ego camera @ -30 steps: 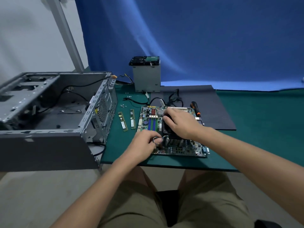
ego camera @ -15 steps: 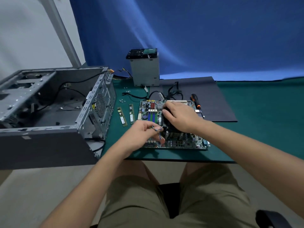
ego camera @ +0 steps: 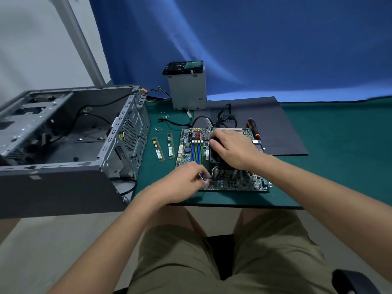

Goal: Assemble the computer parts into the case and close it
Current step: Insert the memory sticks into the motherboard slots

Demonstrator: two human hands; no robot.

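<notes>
Lowered slightly toward the six-o'clock edge of the motherboard [ego camera: 191,149], the left hand [ego camera: 180,183] pinches the fan lead [ego camera: 202,178] while the right hand [ego camera: 235,149] grips the cooler [ego camera: 224,172]; the board sits outside the open case [ego camera: 63,145] at nine o'clock, with the memory sticks [ego camera: 161,150] unseated, so most assembly remains.

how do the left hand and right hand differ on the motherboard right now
The left hand pinches thin coloured wires at the near edge of the motherboard; the right hand grips the black cooler further back. The left hand's fingers bunch into a pinch; the right hand's curl wide over the cooler. Both work over the motherboard.
</notes>
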